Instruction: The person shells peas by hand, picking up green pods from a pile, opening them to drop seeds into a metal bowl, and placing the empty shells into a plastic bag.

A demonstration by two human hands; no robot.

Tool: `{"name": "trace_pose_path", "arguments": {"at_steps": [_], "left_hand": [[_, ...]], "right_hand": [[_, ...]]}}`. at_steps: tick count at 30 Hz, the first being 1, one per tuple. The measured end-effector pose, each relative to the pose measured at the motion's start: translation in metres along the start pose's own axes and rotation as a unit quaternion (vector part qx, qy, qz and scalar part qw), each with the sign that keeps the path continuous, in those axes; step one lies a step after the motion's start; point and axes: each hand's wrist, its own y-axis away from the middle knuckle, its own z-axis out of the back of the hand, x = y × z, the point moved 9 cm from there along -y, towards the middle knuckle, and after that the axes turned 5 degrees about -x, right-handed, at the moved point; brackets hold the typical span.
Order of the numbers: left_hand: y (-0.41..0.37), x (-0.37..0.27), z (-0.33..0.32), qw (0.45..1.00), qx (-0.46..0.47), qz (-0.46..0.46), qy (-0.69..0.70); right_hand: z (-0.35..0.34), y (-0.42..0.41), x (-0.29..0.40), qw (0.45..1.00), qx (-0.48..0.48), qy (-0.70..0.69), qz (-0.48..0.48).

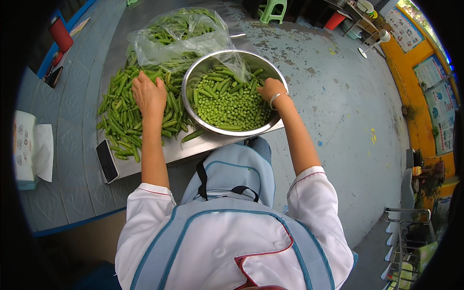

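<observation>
My left hand (149, 95) is over a heap of green pea pods (121, 105), back up, its fingertips among the pods. Those fingertips are hidden, so whether they grip a pod cannot be told. My right hand (272, 89), with a silvery bangle (274, 101) at the wrist, reaches inside the right rim of a stainless steel bowl (266, 63). Its fingers are curled near the pods there, their tips not clearly seen. Shelled green peas (230, 108) fill the bowl's near part, with whole pods (221, 81) lying mostly at the far side.
A clear plastic bag (174, 47) of pods lies behind the heap, one end draping into the bowl. A smartphone (107, 161) rests at the metal tabletop's (177, 150) left corner. Farther left are a tissue pack (27, 152) and a red bottle (61, 34). A green stool (272, 11) stands beyond.
</observation>
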Motion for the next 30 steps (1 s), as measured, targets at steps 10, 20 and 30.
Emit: {"name": "trace_pose_path", "arguments": {"at_steps": [10,20,30], "left_hand": [[0.081,-0.147,-0.044,0.793,0.335,-0.054,0.506],[0.122,-0.150,-0.101,0.531,0.513,0.157,0.656],[0.125,-0.158,-0.075,0.604,0.484,0.097,0.626]], "right_hand": [[-0.039,-0.023,-0.008,0.999,0.019,0.032,-0.015],[-0.001,0.026,0.064,0.823,0.015,-0.534,0.196],[0.009,0.033,0.057,0.849,-0.008,-0.514,0.124]]}}
